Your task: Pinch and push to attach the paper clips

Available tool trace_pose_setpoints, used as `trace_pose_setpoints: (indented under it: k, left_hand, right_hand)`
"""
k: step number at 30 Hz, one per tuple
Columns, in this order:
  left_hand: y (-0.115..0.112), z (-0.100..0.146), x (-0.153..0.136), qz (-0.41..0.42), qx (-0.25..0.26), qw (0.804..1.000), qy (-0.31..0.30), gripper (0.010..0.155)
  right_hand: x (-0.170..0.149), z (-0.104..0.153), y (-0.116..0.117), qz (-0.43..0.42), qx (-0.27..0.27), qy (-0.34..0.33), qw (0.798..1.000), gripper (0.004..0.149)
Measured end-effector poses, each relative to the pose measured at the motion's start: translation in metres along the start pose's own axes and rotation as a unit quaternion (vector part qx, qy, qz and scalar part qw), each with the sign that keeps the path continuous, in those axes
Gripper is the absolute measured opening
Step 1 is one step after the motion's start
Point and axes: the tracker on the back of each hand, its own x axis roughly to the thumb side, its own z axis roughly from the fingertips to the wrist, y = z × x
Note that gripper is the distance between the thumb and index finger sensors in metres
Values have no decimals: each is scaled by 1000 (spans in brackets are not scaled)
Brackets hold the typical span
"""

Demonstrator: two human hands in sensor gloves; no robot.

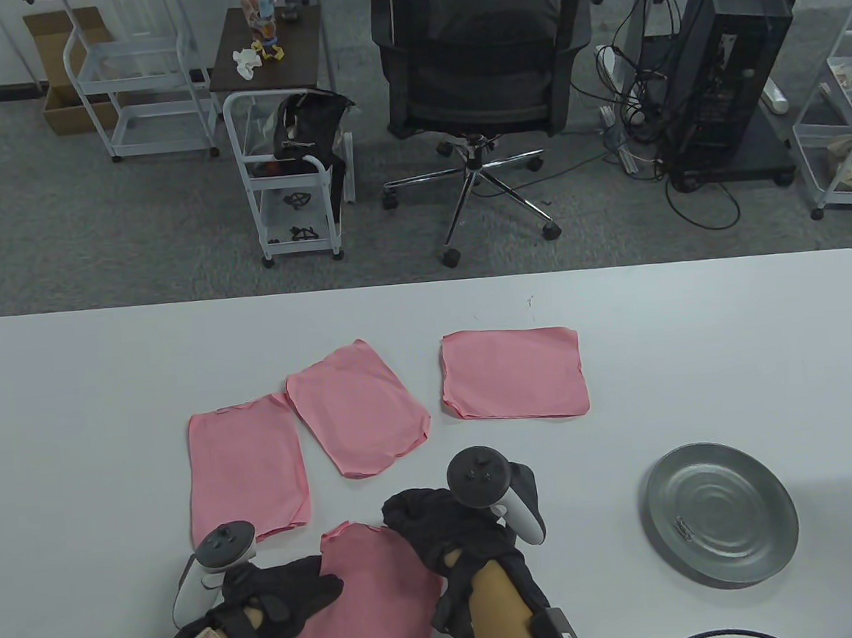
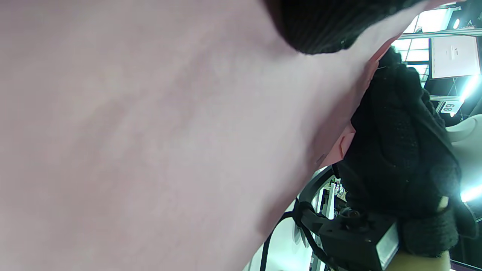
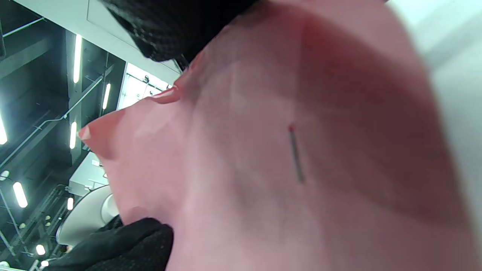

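Both hands are on the near pink paper stack (image 1: 374, 595), lifted off the white table (image 1: 74, 435) at its near edge: soft pink sheets, corners a little curled, and in the right wrist view a thin dark line shows through the paper, perhaps a clip's wire, hard to tell. The left hand (image 1: 282, 599) has its grip closed on the stack's left edge, fingers on top. The right hand (image 1: 451, 538) grips the far right corner, fingers curled over the paper. Farther out on the table lie three more pink stacks: one at left (image 1: 246, 469), one tilted in the middle (image 1: 359, 409), one at right (image 1: 513, 375), so four stacks in all. To the right sits one round metal dish (image 1: 721, 513) with a single paper clip (image 1: 684, 529) lying in it. Beyond the table's far edge: an office chair (image 1: 479, 57), a white trolley (image 1: 290, 182) and a computer tower (image 1: 730, 67).
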Motion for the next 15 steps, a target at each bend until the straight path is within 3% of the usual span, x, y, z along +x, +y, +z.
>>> trace_pose_setpoints:
  k: [10,13,15]
  left_hand:
    - [-1,-1,0,-1,1,1000,-1,48]
    - [0,-1,0,-1,3,1000,-2,48]
    - [1,0,-1,3,7,1000,-2,48]
  right_hand:
    - [1,3,-3,31,-11,0,999,39]
    - [3,8,-7,54,-67,6,996,38]
    - [1,10,-11,35,-75,7,997,37]
